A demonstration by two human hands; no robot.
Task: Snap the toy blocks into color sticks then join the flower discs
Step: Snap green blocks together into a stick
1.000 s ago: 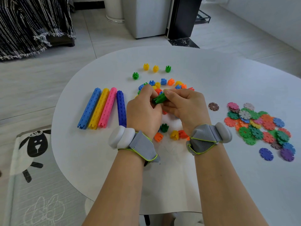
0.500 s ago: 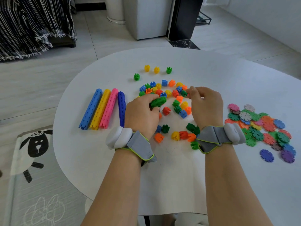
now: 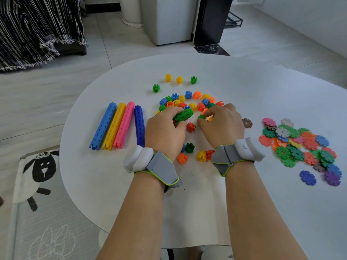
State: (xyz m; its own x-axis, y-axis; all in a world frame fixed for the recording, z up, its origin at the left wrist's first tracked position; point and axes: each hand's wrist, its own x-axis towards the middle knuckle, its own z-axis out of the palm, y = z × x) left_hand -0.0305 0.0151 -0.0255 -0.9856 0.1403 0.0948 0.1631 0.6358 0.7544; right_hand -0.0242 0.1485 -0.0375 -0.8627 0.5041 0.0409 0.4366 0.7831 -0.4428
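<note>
Now left hand (image 3: 165,132) clasps a green stick (image 3: 183,115) pointing rightward from its grip at right hand (image 3: 221,122)'s pinched green block (image 3: 201,116).

We note a round white table (image 3: 244,87) standing on a floor of pale grey tiles (image 3: 56,87). At the lower left, partly under the table edge, we find a grey mat (image 3: 22,231) printed with a black-and-white sheep (image 3: 40,168). At the upper left hangs a dark cloth (image 3: 37,25) with white stripes and a frayed fringe. Beyond the table we identify a white cabinet (image 3: 169,21), a white round bin (image 3: 131,12) to its left, a tall black panel (image 3: 210,19) touching its right side, and a black wire rack (image 3: 232,20) behind the panel. A white wall (image 3: 309,19) closes the upper right.
</note>
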